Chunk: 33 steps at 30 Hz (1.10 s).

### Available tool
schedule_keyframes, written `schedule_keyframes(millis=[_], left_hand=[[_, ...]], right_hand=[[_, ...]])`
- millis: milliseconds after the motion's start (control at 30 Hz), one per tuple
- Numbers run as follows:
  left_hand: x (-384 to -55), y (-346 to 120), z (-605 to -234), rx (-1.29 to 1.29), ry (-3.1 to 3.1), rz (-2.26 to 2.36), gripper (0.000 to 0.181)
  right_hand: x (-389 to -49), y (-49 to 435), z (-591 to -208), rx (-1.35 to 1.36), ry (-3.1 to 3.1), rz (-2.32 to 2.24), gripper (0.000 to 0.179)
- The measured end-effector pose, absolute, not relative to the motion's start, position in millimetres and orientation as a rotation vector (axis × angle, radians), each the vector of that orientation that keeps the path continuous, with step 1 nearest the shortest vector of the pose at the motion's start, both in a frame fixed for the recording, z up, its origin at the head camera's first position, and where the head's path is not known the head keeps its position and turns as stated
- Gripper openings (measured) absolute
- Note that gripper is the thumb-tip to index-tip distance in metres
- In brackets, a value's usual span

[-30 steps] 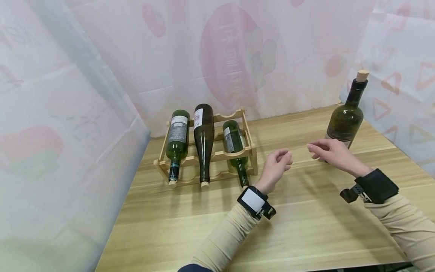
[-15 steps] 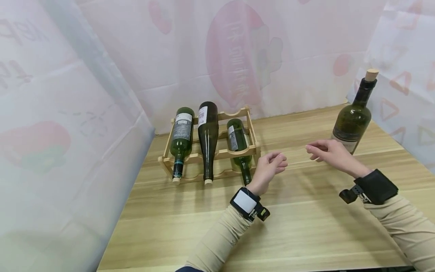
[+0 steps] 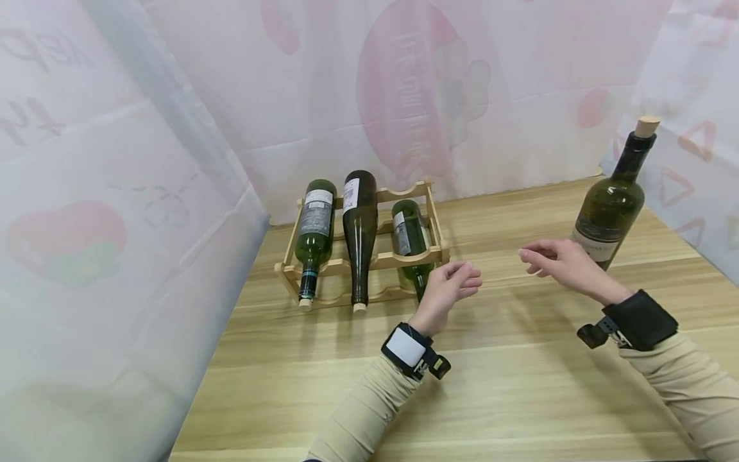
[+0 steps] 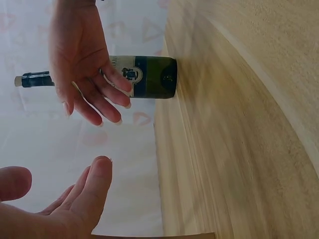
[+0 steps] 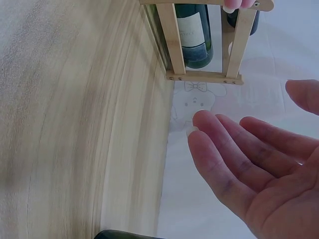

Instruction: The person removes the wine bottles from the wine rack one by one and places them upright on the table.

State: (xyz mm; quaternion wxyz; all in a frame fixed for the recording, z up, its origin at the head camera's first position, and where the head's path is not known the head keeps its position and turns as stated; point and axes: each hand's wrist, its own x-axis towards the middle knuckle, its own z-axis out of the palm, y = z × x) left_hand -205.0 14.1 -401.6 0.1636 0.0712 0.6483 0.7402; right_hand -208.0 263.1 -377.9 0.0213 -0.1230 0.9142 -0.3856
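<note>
My left hand (image 3: 443, 296) hovers above the table at the rack's right front corner, its fingers loosely bent around nothing. In the head view it covers the neck of the small green bottle (image 3: 411, 231) lying in the rack. Across a gap, my right hand (image 3: 562, 264) hangs with relaxed fingers, holding nothing. Just behind it stands an upright corked wine bottle (image 3: 611, 208) with a pale label. The wooden wine rack (image 3: 435, 215) also carries a green bottle (image 3: 315, 221) at left and a dark slim bottle (image 3: 360, 224) in the middle, corks toward me.
A wooden table (image 3: 508, 385) spans the space beneath the hands. White printed sheeting (image 3: 300, 96) hangs behind it and along both sides. Each wrist wears a black strap with a small camera.
The left hand has shifted left, toward the rack's front corner. The right hand stays nearly in place. The rack and bottles sit farther right in the head view, as the view has turned slightly left.
</note>
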Motion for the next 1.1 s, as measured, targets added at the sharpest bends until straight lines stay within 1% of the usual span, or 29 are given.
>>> schedule_keyframes(millis=[733, 1100], left_hand=[[-206.0, -10.7, -404.6, 0.160, 1.815, 2.134, 0.037], [-206.8, -30.7, -408.2, 0.124, 1.789, 2.147, 0.042]], right_hand=[[-206.2, 256.7, -377.3, -0.432, 2.798, -1.220, 0.045], [-205.3, 256.3, -377.3, -0.415, 2.812, -1.195, 0.046]])
